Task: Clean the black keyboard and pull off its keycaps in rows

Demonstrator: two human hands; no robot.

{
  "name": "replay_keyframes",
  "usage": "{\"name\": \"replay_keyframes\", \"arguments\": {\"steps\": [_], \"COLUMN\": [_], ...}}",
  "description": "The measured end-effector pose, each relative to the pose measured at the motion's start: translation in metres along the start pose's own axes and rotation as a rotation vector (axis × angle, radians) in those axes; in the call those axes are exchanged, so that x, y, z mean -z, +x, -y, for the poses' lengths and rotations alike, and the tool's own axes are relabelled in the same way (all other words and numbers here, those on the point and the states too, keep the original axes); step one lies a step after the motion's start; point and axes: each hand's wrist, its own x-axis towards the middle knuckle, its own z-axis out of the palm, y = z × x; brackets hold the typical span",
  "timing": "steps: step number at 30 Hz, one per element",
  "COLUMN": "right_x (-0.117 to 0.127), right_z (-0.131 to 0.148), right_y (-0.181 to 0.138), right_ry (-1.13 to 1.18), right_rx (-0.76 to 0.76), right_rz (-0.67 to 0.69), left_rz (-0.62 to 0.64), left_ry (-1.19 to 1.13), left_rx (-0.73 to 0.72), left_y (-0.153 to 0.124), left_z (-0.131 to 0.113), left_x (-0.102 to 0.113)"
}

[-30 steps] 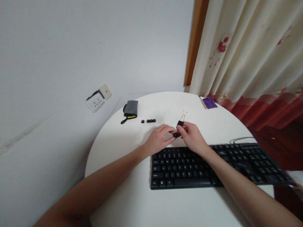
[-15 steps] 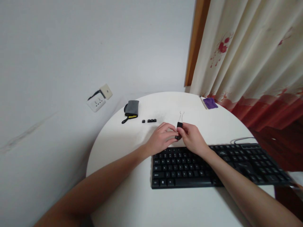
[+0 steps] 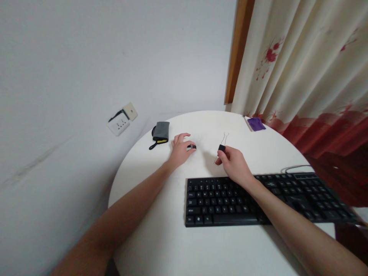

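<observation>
My left hand (image 3: 179, 150) is low over the table, thumb and forefinger closed about a small black keycap (image 3: 194, 147), its other fingers spread. The hand covers the spot where a short row of keycaps lay, so most of that row is hidden. In my right hand (image 3: 232, 160) is a wire keycap puller (image 3: 221, 148) with a black handle, its two wire prongs pointing away from me. That hand hovers just beyond the top edge of a black keyboard (image 3: 221, 219), and the forearm crosses above the keys.
A grey folded cloth (image 3: 161, 131) with black trim and a loop lies at the left back of the round white table (image 3: 155, 237). Near the right back edge is a purple cloth (image 3: 256, 124). The keyboard's cable (image 3: 297, 167) curls behind it. A wall socket (image 3: 118, 124) is at left.
My left hand has left the right hand and moved left and away from me to the keycap row, carrying a keycap. The right hand, still gripping the keycap puller, has shifted slightly right.
</observation>
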Motion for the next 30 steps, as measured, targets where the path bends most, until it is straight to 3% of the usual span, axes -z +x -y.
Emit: {"name": "replay_keyframes", "arguments": {"steps": [15,30], "right_x": [-0.0031,-0.0035], "right_z": [0.0034,0.0033], "right_y": [-0.0033,-0.0033], "right_ry": [0.026,0.031], "right_rx": [0.010,0.025], "right_rz": [0.062,0.074], "left_rz": [-0.041,-0.072], "left_ry": [0.074,0.133], "left_rx": [0.174,0.217], "left_y": [-0.0009,-0.0025], "left_z": [0.0013,-0.0024], "left_x": [-0.0085,-0.0090]}}
